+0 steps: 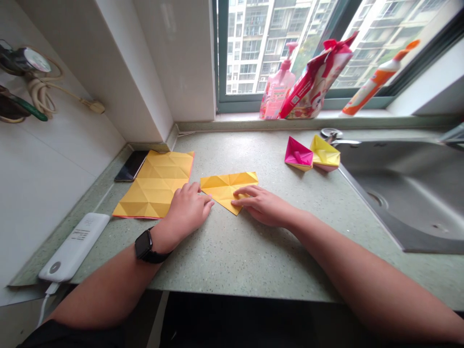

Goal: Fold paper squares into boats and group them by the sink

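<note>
A partly folded yellow paper [226,186] lies on the speckled green counter [253,246] in front of me. My left hand [188,208], with a black watch on the wrist, rests flat at the paper's left edge, fingers pressed down on it. My right hand [263,205] lies on the paper's lower right corner, fingers stretched over the fold. A larger creased yellow sheet [155,186] lies flat just left of my left hand. Two finished paper boats, one pink [297,153] and one yellow [325,153], sit farther back on the right.
A steel sink [406,193] fills the right side. A dark phone [131,166] lies by the wall, and a white power bank [74,247] sits at the near left edge. A pink pump bottle [277,89], a red pouch [314,82] and an orange-capped bottle [377,79] stand on the window sill.
</note>
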A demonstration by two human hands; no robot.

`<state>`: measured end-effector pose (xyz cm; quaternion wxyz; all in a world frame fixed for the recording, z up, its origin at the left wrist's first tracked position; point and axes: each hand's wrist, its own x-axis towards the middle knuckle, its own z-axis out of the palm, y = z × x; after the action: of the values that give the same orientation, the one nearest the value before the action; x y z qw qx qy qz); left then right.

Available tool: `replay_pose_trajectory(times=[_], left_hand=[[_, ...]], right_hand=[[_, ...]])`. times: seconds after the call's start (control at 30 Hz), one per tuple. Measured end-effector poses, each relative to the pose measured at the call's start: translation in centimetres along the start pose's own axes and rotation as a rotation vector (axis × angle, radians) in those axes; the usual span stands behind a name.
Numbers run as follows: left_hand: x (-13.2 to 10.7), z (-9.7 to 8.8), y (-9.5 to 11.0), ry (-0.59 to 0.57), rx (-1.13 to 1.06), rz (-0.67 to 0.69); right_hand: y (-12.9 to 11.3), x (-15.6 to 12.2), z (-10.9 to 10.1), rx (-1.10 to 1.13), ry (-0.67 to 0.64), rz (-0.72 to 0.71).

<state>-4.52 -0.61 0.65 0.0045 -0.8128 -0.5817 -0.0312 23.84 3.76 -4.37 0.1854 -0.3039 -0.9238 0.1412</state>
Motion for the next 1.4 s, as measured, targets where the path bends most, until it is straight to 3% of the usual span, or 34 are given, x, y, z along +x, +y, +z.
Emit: replay_pose_trajectory(times=[0.3,0.5,0.63,0.83,1.0,1.2,1.4], left_hand=[[0.7,0.0,-0.6,-0.035,0.151,-0.072],[0.3,0.0,0.1,0.159,0.067,0.078],[0.2,-0.1,0.1,0.222,-0.003,0.117],[0.4,2.3,0.0,0.087,-0.179,0.400],[1.0,3.8,-0.3,0.026,-0.160,0.321],[0.6,3.4,-0.2,0.043,-0.105,0.200],[0.1,2.9,0.9,-0.009,-0.234,0.446]], right_hand=[[-0.3,0.2,-0.4,0.045,-0.016,0.032],[-0.2,0.2,-0.3,0.020,-0.032,0.031],[-0.1,0.2,-0.2,-0.012,-0.026,0.002],[-0.2,0.2,-0.1,-0.040,0.018,-0.023],[-0.3,0.1,-0.2,-0.062,0.018,-0.025],[-0.1,0.1,0.0,-0.048,0.022,-0.030],[-0.5,-0.3,0.4,-0.033,0.009,-0.028]])
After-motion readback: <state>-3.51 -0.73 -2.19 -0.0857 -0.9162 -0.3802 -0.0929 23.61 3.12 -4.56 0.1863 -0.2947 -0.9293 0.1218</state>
